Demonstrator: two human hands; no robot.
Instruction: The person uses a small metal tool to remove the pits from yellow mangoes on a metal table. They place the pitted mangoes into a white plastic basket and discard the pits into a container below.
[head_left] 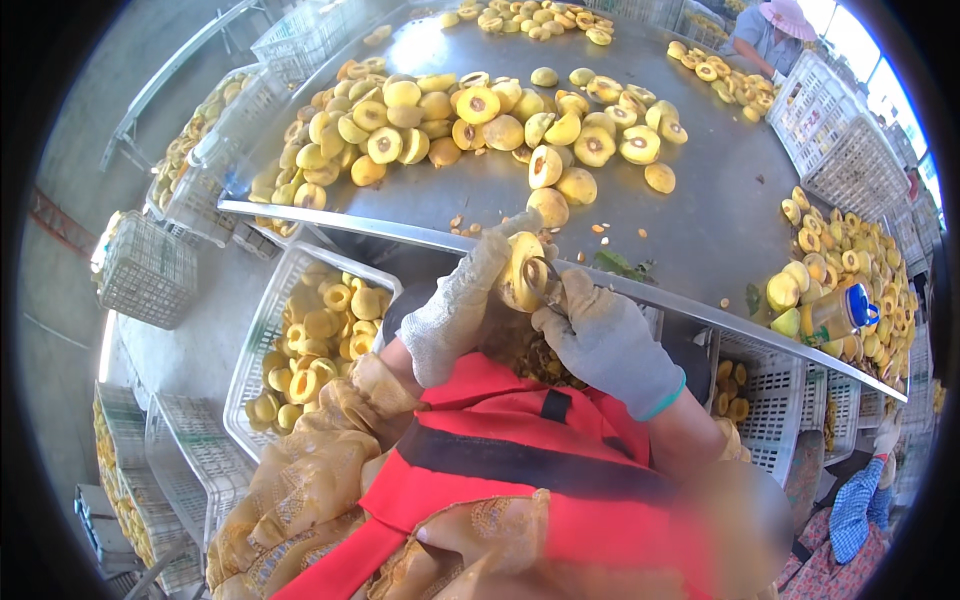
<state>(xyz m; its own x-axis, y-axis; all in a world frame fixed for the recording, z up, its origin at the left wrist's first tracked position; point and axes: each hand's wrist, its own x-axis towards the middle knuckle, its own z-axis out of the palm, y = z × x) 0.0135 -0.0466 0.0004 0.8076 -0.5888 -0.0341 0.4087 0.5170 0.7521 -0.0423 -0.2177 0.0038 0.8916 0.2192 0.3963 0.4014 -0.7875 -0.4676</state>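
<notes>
My left hand (460,300), in a pale knit glove, grips a halved yellow fruit (523,265) at the near metal edge of the table. My right hand (605,345), in a grey glove with a teal cuff, is closed on a small curved metal tool (548,285) whose loop is at the fruit's cut face. Behind the hands, a long pile of halved yellow fruit (400,120) lies on the metal table (700,230), with loose pits and a green leaf. A white crate of hollowed halves (240,400) stands below the edge at my left.
More fruit and a blue-lidded jar (840,315) sit at the table's right end. A co-worker in a pink hat (760,50) works at the far right, near a white crate (820,140). Stacked crates (180,450) stand at left; another worker's blue-checked sleeve (855,505) shows at lower right.
</notes>
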